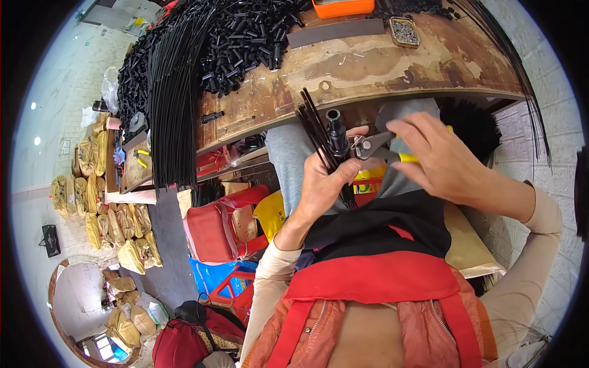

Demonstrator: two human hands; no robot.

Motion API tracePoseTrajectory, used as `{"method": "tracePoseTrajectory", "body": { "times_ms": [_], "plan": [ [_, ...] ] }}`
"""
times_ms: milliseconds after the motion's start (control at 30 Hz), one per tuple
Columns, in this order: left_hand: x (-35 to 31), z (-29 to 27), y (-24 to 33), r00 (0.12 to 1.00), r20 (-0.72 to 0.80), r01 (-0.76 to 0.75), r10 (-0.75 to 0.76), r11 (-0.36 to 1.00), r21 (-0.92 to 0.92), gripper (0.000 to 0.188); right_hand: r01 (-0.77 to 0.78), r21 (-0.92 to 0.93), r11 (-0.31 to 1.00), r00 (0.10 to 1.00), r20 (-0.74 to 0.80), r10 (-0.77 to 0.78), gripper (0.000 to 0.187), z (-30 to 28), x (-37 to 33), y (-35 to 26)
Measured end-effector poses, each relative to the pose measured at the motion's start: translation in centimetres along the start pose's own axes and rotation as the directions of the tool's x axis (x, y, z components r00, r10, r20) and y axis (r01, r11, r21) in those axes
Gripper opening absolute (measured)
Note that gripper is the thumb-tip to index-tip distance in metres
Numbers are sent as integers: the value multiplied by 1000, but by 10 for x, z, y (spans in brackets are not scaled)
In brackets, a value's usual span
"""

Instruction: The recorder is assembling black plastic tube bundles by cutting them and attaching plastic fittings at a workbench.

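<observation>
My left hand [328, 181] is closed round a bundle of thin black rods [314, 126] and a black tubular plastic fitting [336, 132]. The fitting stands roughly upright with its round open end on top, above my lap. My right hand [434, 156], somewhat blurred, grips pliers [366, 146] with yellow handles. Their metal jaws are at the side of the fitting, close to my left thumb. Whether the jaws bite on anything is too small to tell. A single black fitting [212, 116] lies on the wooden table [343, 76] ahead.
Black fittings [245, 43] are heaped at the table's far left, beside long black rods [178, 104] hanging over its edge. A small tray of metal bits [404, 32], a grey strip [335, 33] and an orange container [343, 7] sit further back. A red stool [211, 233] stands left.
</observation>
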State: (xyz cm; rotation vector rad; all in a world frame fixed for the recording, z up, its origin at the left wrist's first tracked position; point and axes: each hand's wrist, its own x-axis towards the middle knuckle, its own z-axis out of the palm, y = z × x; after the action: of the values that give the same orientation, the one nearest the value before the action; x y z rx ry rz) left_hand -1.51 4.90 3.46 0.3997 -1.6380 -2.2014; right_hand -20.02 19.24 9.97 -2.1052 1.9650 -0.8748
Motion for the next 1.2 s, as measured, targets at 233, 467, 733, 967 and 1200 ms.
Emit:
{"method": "tracePoseTrajectory", "body": {
  "times_ms": [233, 467, 733, 967, 1200],
  "plan": [
    [-2, -8, 6, 984, 179, 13, -14, 1000, 7, 46, -756, 473, 453, 582, 802, 135, 32, -18, 5, -8],
    [4, -8, -2, 999, 41, 3, 0, 998, -59, 44, -353, 247, 903, 879, 417, 229, 36, -15, -14, -14],
    [0, -9, 1, 989, 148, 23, -14, 998, -59, 60, -892, 351, 284, 409, 895, 179, 45, -25, 3, -10],
    [1, -10, -1, 998, 51, -43, 47, 997, -67, 55, -1, -69, 998, 997, 73, 6, 32, -11, -10, -3],
    [-1, -12, -1, 976, 215, -7, 36, 991, -133, 49, -811, 459, 363, 524, 846, 100, 34, -13, -6, 1]
  ]
}}
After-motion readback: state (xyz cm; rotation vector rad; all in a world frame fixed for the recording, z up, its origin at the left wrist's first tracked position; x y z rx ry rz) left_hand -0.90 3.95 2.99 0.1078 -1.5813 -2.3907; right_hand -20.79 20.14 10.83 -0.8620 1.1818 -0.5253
